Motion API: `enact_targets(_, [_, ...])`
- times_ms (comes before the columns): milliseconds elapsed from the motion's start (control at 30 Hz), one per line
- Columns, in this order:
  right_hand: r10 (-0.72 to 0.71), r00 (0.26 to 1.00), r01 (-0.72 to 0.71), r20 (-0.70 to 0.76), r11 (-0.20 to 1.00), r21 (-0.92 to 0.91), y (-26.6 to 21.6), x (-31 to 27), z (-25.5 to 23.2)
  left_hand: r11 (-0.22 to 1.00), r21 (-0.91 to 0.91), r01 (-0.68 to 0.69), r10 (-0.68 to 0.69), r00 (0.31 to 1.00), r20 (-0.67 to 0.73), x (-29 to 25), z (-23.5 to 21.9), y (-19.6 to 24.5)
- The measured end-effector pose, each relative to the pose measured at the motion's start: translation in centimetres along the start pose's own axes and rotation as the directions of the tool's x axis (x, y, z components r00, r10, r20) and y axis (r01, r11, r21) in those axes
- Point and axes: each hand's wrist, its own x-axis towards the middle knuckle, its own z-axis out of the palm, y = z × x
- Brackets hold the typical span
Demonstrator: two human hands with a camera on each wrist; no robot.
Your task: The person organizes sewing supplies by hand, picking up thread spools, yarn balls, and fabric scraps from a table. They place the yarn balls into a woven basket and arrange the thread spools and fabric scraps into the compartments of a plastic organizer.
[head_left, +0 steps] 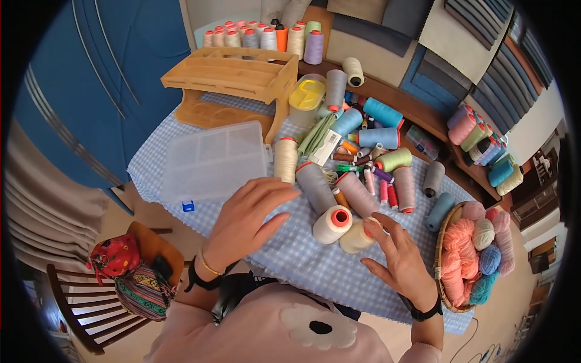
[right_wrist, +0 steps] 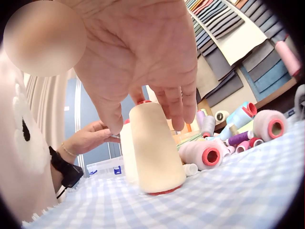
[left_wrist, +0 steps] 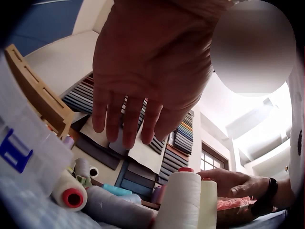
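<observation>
My left hand (head_left: 251,215) hovers over the near left of the checked cloth, its fingers extended and its palm bare in the left wrist view. Just beyond its fingertips stands a cream thread cone (head_left: 285,160). My right hand (head_left: 396,257) is spread over the top of a pale yellow thread cone (right_wrist: 155,148), fingertips right at its tip and thumb off to one side. That cone stands upright. Close beside it is a white thread cone (head_left: 332,224) with a red core. Behind them lie a grey cone (head_left: 315,187) and a mauve cone (head_left: 357,193).
A clear plastic case (head_left: 215,160) and a wooden rack (head_left: 230,75) occupy the table's left side. Jumbled spools, including a blue cone (head_left: 382,112), fill the back middle. A wicker basket (head_left: 443,284) of yarn stands at the right edge. A wooden chair (head_left: 78,308) is at left.
</observation>
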Motion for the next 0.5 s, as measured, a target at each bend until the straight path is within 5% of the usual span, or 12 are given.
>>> enact_targets(200, [0.055,0.996,-0.052,-0.067,0.998,0.043,-0.6,-1.0,-0.4,0.955,0.152,-0.255,0.222,0.953,0.208,6.6,1.0,-1.4])
enact_targets(433, [0.17,0.978,-0.166,-0.119,0.985,0.039,-1.3,-3.6,0.0,0.843,0.299,-0.447,0.285,0.843,0.456,13.5,8.3,-4.7])
enact_targets(500, [0.194,0.97,-0.189,-0.144,0.981,0.049,-1.2,-4.4,0.1,0.772,0.4,-0.494,0.208,0.791,0.576,14.4,9.7,-4.7])
